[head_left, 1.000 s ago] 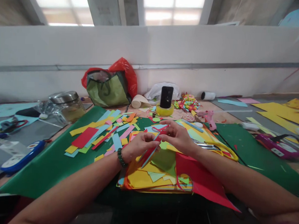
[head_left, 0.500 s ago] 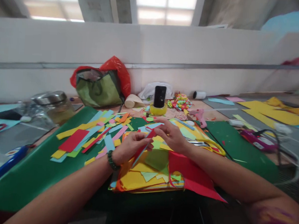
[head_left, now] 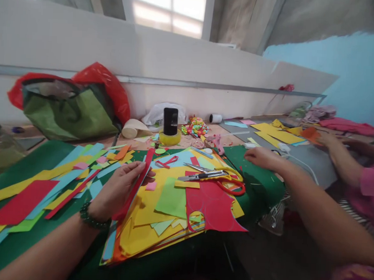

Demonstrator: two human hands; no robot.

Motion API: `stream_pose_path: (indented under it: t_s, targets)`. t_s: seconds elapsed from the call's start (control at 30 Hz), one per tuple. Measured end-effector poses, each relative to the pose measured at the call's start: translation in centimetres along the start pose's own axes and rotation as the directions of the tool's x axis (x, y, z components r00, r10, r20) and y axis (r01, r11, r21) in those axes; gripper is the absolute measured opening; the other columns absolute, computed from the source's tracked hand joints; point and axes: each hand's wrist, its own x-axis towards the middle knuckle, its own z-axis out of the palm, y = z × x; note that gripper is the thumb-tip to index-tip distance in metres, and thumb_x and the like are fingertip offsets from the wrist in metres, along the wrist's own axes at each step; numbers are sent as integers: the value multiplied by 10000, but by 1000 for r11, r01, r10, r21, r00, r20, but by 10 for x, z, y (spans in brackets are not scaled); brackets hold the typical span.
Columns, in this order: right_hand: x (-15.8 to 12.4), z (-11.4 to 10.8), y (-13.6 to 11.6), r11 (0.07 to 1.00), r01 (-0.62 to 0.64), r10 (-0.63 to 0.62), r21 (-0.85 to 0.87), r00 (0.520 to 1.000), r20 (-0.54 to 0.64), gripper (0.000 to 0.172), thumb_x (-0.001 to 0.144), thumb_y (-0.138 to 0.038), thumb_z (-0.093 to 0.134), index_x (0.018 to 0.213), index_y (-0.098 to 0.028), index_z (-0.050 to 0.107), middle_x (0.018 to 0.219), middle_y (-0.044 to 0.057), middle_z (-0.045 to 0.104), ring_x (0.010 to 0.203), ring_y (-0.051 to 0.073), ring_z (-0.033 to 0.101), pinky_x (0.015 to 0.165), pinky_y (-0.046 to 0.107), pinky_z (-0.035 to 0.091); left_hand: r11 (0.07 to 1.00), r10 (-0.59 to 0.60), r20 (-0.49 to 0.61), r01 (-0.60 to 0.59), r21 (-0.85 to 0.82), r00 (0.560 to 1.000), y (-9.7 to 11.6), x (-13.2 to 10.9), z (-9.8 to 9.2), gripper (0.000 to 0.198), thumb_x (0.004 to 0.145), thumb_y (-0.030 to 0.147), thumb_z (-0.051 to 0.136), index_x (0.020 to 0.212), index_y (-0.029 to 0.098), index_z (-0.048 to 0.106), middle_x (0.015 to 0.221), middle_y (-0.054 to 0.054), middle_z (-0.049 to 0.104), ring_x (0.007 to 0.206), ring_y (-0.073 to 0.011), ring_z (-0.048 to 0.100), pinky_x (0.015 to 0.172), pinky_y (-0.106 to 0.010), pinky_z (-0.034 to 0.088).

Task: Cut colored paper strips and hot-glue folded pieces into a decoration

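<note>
My left hand (head_left: 122, 186), with a green bead bracelet, pinches a narrow red strip (head_left: 133, 191) with a light blue edge. Apart from it, my right hand (head_left: 261, 157) reaches over the right edge of the green sheet (head_left: 260, 177), near a purple glue gun's cable; its fingers are bent together and what they hold, if anything, is too small to tell. Between the hands, scissors (head_left: 239, 187) with red and yellow handles and a utility knife (head_left: 200, 175) lie on stacked coloured sheets (head_left: 138, 235). A small red looped strip (head_left: 167, 162) rests on light blue material.
Coloured strips (head_left: 44, 176) cover the left side. Behind stand a green bag (head_left: 69, 113), a phone (head_left: 170, 121) on a yellow tape roll (head_left: 170, 138), colourful ribbon pieces (head_left: 195, 127) and a pink glue gun (head_left: 217, 143). Another person's arm (head_left: 342, 160) is at the right.
The view has turned right. My right hand has left the red strip and moved away to the right. The small red looped strip now lies on the stack; my left hand keeps its strip.
</note>
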Motion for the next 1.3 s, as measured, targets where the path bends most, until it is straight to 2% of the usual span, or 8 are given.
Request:
stream_pose_path:
  t_s: [0.2, 0.33, 0.5, 0.63, 0.77, 0.97, 1.13, 1.3]
  targets:
    - [-6, 6, 9, 996, 31, -28, 85, 999, -35, 265, 804, -252, 479, 784, -186, 735, 743, 39, 731, 709, 196, 648, 621, 258, 452, 1000, -5, -35, 6, 15, 999, 5, -2, 0, 330, 506, 369, 884, 660, 152, 688, 590, 30, 635, 511, -70, 534, 464, -144, 430]
    - [-9, -2, 13, 995, -28, 40, 95, 991, -130, 302, 816, -260, 458, 897, -179, 737, 902, 68, 744, 830, 224, 658, 692, 283, 469, 1000, 4, -69, -5, -18, 998, 7, -1, -3, 288, 511, 317, 878, 647, 160, 679, 607, 20, 638, 538, -81, 551, 473, -143, 446]
    - [-29, -5, -34, 945, 236, -219, 227, 971, -98, 341, 869, -311, 436, 1002, -167, 715, 930, 71, 740, 827, 210, 663, 730, 285, 486, 999, -7, -86, 3, -45, 996, 7, -1, -3, 246, 553, 294, 844, 644, 168, 653, 592, 21, 609, 499, -85, 517, 425, -154, 413]
    - [-41, 3, -76, 909, 388, -399, 153, 916, 45, 320, 815, -236, 546, 1098, -181, 682, 1074, 100, 702, 958, 232, 643, 798, 283, 472, 999, -14, -108, 10, -40, 994, 7, -1, -1, 204, 608, 281, 801, 637, 165, 636, 580, 22, 587, 486, -80, 497, 413, -151, 393]
    - [-31, 16, -90, 923, 384, -383, 7, 921, 70, 416, 787, -278, 640, 1180, -143, 637, 1076, 147, 669, 1015, 270, 607, 812, 303, 455, 999, -34, -74, 31, -38, 997, 6, -4, 1, 222, 609, 282, 800, 660, 148, 631, 598, 22, 594, 509, -72, 509, 457, -148, 415]
    - [-16, 10, -91, 931, 358, -351, -69, 931, 105, 294, 846, -447, 599, 930, -192, 717, 920, 88, 712, 831, 231, 639, 620, 268, 391, 999, -16, 20, 17, -31, 1000, 0, -3, -2, 302, 590, 356, 827, 691, 149, 632, 628, 22, 615, 544, -87, 541, 515, -177, 434]
    - [4, 6, -94, 979, 151, -161, -139, 985, -68, 407, 882, -533, 518, 931, -182, 718, 890, 107, 727, 812, 245, 645, 595, 282, 371, 1000, 11, 32, -11, 14, 999, -1, -1, -3, 325, 571, 386, 828, 662, 151, 622, 591, 38, 577, 514, -81, 511, 488, -182, 397]
    - [20, 17, -93, 978, 39, -60, -205, 993, -98, 374, 897, -440, 516, 1031, -133, 682, 1048, 178, 696, 956, 296, 638, 643, 297, 414, 999, 36, 58, -38, 38, 998, -3, 1, -7, 340, 583, 413, 827, 664, 150, 626, 610, 30, 589, 531, -80, 518, 496, -179, 397]
